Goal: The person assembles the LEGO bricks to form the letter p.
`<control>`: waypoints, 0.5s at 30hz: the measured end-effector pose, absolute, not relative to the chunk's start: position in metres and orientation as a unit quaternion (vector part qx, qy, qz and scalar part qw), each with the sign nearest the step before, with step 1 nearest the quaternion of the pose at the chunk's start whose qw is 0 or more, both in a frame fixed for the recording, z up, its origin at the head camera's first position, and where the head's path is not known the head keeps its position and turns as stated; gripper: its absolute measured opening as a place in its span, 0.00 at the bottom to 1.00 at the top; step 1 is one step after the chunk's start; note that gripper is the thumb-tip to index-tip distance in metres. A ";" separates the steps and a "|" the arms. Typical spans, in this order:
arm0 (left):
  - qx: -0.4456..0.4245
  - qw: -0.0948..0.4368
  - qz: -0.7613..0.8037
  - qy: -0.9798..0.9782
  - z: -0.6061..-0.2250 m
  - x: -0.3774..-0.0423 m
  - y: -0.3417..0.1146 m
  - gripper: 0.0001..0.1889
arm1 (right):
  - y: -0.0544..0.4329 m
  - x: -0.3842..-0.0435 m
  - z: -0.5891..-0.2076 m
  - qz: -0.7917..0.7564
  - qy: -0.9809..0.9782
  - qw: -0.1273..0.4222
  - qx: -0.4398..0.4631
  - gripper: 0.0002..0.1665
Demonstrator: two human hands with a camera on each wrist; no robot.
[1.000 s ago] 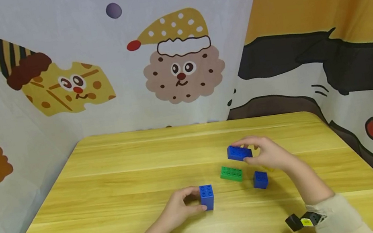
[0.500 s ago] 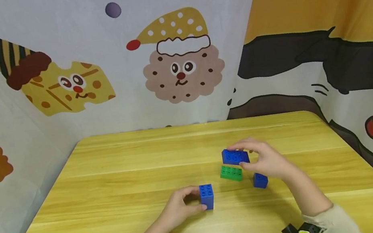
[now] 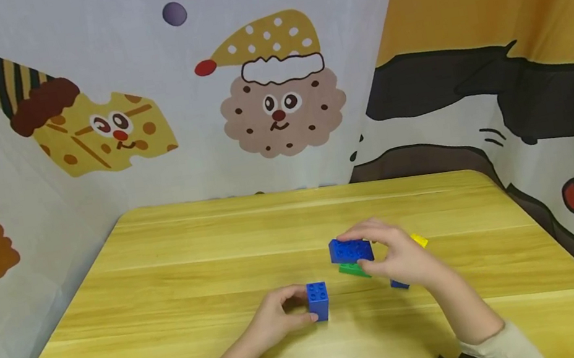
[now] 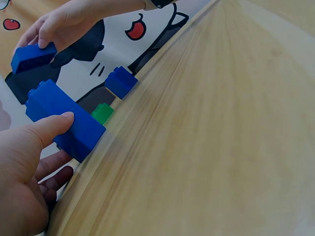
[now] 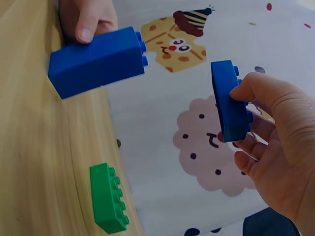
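Head view: right hand (image 3: 397,253) aloft, blue brick (image 3: 346,251) in grip; left hand (image 3: 274,320) lower, grip on blue tower (image 3: 319,304).

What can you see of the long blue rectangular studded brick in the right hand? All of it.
The long blue rectangular studded brick looks like hard plastic, with smooth sides and rows of round studs on top, facing up. The right hand pinches it between thumb and fingers, clear of the yellowish wood-grain table. The right wrist view shows it apart from the green studded brick; only the hand touches it.
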State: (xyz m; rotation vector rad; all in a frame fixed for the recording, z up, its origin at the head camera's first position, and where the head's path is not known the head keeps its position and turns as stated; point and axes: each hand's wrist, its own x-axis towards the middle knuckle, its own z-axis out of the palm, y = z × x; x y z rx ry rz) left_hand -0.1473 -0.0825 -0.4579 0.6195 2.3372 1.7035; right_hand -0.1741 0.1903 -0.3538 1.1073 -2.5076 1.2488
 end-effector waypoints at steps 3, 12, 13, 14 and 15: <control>0.211 0.092 0.574 0.786 -0.458 -0.148 -0.083 0.19 | 0.186 -0.171 -0.354 0.413 -0.832 0.059 0.366 0.31; 0.219 0.090 0.577 0.781 -0.459 -0.150 -0.083 0.19 | 0.174 -0.164 -0.358 0.417 -0.829 0.040 0.370 0.30; 0.219 0.091 0.578 0.781 -0.459 -0.150 -0.083 0.19 | 0.173 -0.164 -0.358 0.417 -0.829 0.041 0.370 0.30; 0.219 0.091 0.578 0.781 -0.459 -0.150 -0.083 0.19 | 0.173 -0.164 -0.359 0.417 -0.829 0.041 0.370 0.30; 0.219 0.091 0.578 0.781 -0.459 -0.150 -0.083 0.18 | 0.172 -0.164 -0.359 0.417 -0.828 0.042 0.372 0.30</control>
